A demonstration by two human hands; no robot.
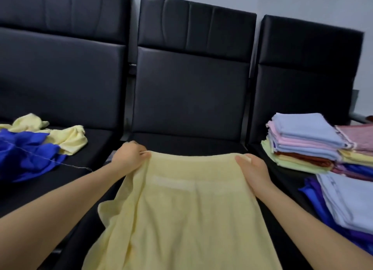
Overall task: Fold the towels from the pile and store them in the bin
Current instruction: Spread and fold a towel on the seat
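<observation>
My left hand (129, 157) and right hand (251, 168) each pinch a top corner of the yellow towel (181, 209) over the middle black seat (187, 142), unfolded pile (40, 144) left, folded stack (302, 146) right, no bin visible

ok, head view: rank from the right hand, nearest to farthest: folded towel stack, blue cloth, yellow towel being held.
1. Yellow towel: in the right hand itself, gripped at its top edge on the middle seat.
2. Folded towel stack: on the seat to the right of that hand.
3. Blue cloth: on the far left seat, beyond the left hand.
</observation>
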